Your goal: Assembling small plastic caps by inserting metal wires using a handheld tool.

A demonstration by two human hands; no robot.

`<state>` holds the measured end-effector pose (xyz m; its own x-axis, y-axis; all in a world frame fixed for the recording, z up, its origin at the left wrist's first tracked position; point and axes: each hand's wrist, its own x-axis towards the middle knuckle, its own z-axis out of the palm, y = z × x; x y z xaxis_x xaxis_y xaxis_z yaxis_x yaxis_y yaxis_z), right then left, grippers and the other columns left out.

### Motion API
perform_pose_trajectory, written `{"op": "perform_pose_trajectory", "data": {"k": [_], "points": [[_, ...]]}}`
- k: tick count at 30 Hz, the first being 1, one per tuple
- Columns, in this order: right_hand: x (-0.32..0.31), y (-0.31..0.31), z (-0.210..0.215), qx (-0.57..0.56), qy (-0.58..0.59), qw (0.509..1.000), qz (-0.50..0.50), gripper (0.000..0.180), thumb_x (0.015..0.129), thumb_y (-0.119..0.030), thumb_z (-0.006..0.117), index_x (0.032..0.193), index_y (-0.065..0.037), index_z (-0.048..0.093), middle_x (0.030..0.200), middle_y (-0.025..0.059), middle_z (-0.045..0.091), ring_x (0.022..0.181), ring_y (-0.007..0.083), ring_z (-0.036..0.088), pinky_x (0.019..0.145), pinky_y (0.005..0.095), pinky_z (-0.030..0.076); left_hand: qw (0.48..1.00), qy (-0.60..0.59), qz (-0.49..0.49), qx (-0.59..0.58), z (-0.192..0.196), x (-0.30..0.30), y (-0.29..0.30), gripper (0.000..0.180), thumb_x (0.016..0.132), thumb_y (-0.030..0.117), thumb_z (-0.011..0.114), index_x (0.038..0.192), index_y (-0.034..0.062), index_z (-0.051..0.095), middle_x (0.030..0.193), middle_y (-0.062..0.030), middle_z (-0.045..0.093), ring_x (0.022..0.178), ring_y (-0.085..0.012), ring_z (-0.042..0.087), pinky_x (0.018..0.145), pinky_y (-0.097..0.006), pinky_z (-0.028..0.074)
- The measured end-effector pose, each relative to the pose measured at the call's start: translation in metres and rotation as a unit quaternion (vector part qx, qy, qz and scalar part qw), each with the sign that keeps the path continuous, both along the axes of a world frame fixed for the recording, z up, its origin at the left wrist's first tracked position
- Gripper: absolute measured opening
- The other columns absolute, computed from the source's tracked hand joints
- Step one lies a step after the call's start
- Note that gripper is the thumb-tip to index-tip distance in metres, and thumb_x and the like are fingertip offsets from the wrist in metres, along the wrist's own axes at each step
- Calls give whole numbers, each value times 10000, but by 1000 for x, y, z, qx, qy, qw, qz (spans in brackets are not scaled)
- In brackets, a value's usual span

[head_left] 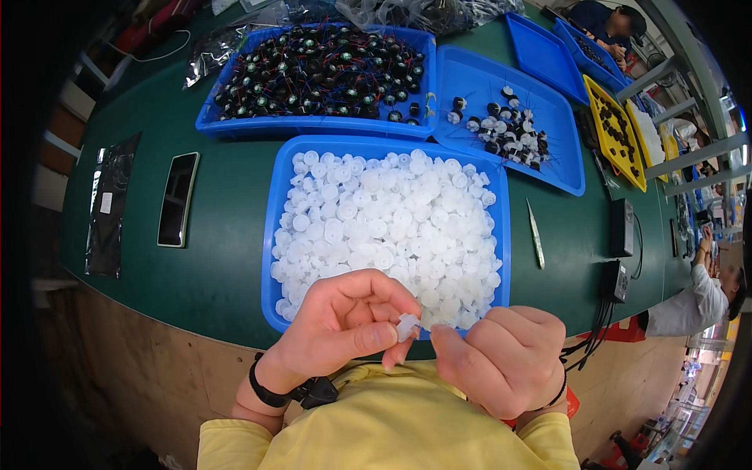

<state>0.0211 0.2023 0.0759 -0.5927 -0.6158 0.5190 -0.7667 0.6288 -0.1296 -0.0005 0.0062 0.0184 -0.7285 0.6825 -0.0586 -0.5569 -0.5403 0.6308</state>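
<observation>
- Small white round plastic piece (406, 326), pinched between left hand (345, 325) thumb and fingers, raised clear of the desk (227, 235) near the chest for close handling.
- Right hand (501, 356) curled shut, fingertips meeting the piece; a second part there cannot be told.
- Just beyond, blue plastic tray (270, 258) heaped with like white pieces, within easy reach.

White part (406, 326) mostly hidden between hands' fingertips (384, 335).

Green table (219, 258) w/ blue trays (270, 227), phone (178, 200), tweezers (536, 235), black bag (110, 205).
</observation>
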Motion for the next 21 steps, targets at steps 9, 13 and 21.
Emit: {"op": "perform_pose_trajectory", "data": {"k": [9, 13, 21], "points": [[0, -4, -2, -1, 10, 1000, 2, 246, 504, -41, 596, 744, 11, 607, 586, -3, 427, 459, 81, 401, 355, 196, 243, 998, 17, 24, -52, -3, -2, -1, 201, 801, -6, 588, 984, -77, 547, 805, -117, 586, 624, -138, 556, 556, -237, 451], [-1, -2, -2, -9, 14, 1000, -5, 246, 506, -43, 604, 747, 2, 614, 576, -9, 412, 455, 79, 389, 358, 194, 239, 999, -33, 19, -5, -1, -2, 1, 194, 799, 1, 580, 970, -85, 551, 797, -124, 585, 593, -135, 544, 514, -236, 426], [0, -5, 1, 18, 32, 999, -27, 383, 410, -100, 558, 778, -50, 652, 532, -38, 280, 420, 94, 315, 374, 228, 207, 998, -69, 8, -2, -4, -1, 3, 169, 819, 25, 567, 948, -84, 553, 752, -122, 583, 546, -131, 528, 480, -232, 398]]}}
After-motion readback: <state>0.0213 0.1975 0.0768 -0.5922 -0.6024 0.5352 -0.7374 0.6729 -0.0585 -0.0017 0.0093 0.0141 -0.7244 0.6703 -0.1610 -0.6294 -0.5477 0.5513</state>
